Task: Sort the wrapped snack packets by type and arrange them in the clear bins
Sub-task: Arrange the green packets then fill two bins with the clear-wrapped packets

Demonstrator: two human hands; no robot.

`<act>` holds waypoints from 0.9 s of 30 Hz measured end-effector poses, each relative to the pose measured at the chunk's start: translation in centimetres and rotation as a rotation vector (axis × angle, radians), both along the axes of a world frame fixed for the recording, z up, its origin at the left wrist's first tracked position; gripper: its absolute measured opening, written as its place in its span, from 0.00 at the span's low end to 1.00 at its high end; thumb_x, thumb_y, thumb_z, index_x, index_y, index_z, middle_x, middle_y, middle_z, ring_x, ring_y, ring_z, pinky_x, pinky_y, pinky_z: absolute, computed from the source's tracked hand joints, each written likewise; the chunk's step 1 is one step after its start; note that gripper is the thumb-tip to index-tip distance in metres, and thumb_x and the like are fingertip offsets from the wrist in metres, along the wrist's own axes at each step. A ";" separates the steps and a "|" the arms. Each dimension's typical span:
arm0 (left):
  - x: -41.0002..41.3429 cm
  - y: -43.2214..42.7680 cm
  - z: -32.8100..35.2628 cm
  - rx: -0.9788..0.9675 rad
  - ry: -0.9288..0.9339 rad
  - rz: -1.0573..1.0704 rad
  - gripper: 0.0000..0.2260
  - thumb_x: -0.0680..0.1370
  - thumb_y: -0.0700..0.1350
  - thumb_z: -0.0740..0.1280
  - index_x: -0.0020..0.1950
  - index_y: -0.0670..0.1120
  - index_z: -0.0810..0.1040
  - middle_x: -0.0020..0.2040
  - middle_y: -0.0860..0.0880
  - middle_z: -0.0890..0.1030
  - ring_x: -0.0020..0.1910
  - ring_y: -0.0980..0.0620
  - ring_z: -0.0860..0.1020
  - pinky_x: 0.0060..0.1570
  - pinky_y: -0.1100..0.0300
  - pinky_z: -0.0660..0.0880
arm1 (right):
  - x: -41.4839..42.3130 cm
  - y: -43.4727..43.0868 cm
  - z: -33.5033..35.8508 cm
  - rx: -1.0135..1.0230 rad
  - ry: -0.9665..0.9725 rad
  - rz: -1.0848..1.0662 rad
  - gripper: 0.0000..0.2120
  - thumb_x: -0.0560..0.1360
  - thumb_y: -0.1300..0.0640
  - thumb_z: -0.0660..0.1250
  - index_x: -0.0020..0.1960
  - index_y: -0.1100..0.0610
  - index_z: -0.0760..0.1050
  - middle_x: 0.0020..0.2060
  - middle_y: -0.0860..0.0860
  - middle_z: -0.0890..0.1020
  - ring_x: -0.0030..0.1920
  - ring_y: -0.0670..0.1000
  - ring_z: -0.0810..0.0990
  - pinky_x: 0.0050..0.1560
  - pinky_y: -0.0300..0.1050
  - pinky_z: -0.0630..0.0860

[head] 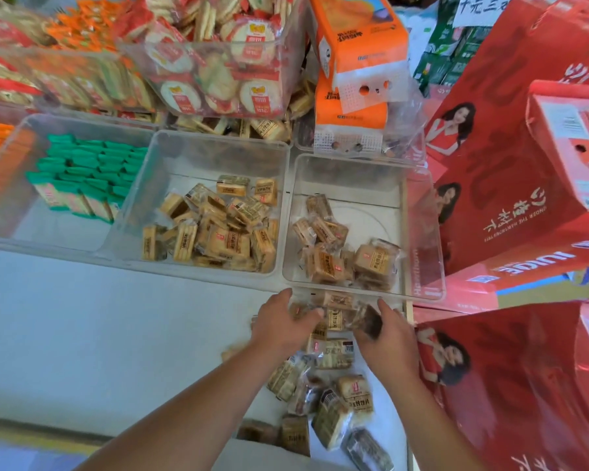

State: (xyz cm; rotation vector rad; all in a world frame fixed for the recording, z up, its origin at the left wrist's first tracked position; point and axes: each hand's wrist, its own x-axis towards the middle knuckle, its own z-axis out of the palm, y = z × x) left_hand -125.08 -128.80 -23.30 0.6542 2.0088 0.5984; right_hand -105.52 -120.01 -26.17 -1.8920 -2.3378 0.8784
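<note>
Gathering step. Left hand [281, 322] curled over packets [334, 355] on counter [116, 334], just below right bin [426, 232]; blurred, cannot tell if gripping. Right hand [386, 339] grips dark packet [369, 321]. Next: check type, lift over rim, drop into matching bin.

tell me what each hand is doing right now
left hand: open, pressing against the loose packets
right hand: holding a dark packet
</note>
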 end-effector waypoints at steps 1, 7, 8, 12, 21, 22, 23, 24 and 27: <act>0.4 0.9 -0.3 -0.022 0.000 -0.014 0.43 0.73 0.69 0.70 0.81 0.47 0.64 0.77 0.47 0.70 0.76 0.45 0.69 0.73 0.50 0.68 | -0.1 0.3 -0.1 -0.001 -0.035 0.031 0.35 0.69 0.47 0.78 0.72 0.58 0.73 0.60 0.55 0.82 0.63 0.61 0.77 0.64 0.59 0.75; 2.2 3.8 -1.5 -0.092 0.023 0.122 0.39 0.64 0.76 0.67 0.63 0.49 0.78 0.57 0.51 0.83 0.58 0.46 0.80 0.59 0.49 0.79 | 0.6 1.4 -1.1 0.042 0.009 0.100 0.16 0.64 0.47 0.75 0.50 0.51 0.79 0.42 0.47 0.81 0.47 0.56 0.79 0.47 0.52 0.75; 2.2 4.0 -1.3 -0.082 -0.001 0.147 0.33 0.68 0.72 0.70 0.62 0.49 0.78 0.54 0.53 0.82 0.57 0.47 0.80 0.58 0.51 0.79 | 0.6 1.4 -0.7 0.051 0.062 0.105 0.15 0.64 0.46 0.73 0.47 0.51 0.78 0.40 0.46 0.80 0.45 0.55 0.78 0.44 0.51 0.75; 1.3 3.1 -0.3 0.000 -0.167 0.189 0.19 0.74 0.53 0.77 0.60 0.51 0.75 0.51 0.55 0.80 0.51 0.53 0.81 0.55 0.55 0.79 | 0.7 -0.3 1.4 0.000 0.210 0.057 0.14 0.65 0.49 0.76 0.48 0.47 0.76 0.41 0.43 0.76 0.45 0.48 0.76 0.45 0.49 0.75; -0.8 -4.5 4.7 0.283 -0.401 0.191 0.27 0.77 0.33 0.73 0.69 0.57 0.73 0.59 0.53 0.84 0.57 0.54 0.84 0.56 0.51 0.82 | 0.0 -4.3 7.7 -0.069 0.592 -0.117 0.27 0.68 0.68 0.79 0.61 0.50 0.77 0.52 0.47 0.77 0.53 0.41 0.78 0.51 0.30 0.75; -0.8 -4.8 5.1 0.305 -0.412 0.207 0.28 0.77 0.32 0.73 0.69 0.57 0.73 0.60 0.54 0.84 0.57 0.53 0.84 0.56 0.51 0.82 | -0.2 -4.2 8.3 -0.054 0.595 -0.122 0.30 0.68 0.66 0.80 0.65 0.49 0.76 0.54 0.46 0.77 0.55 0.41 0.78 0.52 0.32 0.76; -0.8 -4.9 5.6 0.334 -0.422 0.220 0.28 0.77 0.31 0.72 0.70 0.56 0.73 0.60 0.54 0.84 0.57 0.53 0.84 0.55 0.51 0.82 | -0.5 -3.9 8.8 -0.032 0.591 -0.135 0.33 0.68 0.64 0.81 0.69 0.48 0.73 0.56 0.43 0.77 0.57 0.40 0.78 0.53 0.32 0.76; -0.9 -4.9 6.1 0.365 -0.427 0.226 0.29 0.77 0.31 0.72 0.70 0.56 0.73 0.60 0.55 0.84 0.58 0.52 0.84 0.54 0.51 0.82 | -0.9 -3.4 9.4 -0.010 0.590 -0.152 0.35 0.68 0.62 0.81 0.70 0.46 0.72 0.58 0.41 0.77 0.58 0.39 0.78 0.54 0.30 0.76; -1.7 -4.0 7.3 0.420 -0.404 0.265 0.28 0.77 0.32 0.72 0.70 0.57 0.73 0.62 0.57 0.83 0.57 0.54 0.84 0.49 0.59 0.82 | -2.0 -1.6 10.4 0.040 0.610 -0.187 0.35 0.69 0.59 0.82 0.70 0.45 0.70 0.59 0.39 0.78 0.58 0.40 0.79 0.58 0.35 0.77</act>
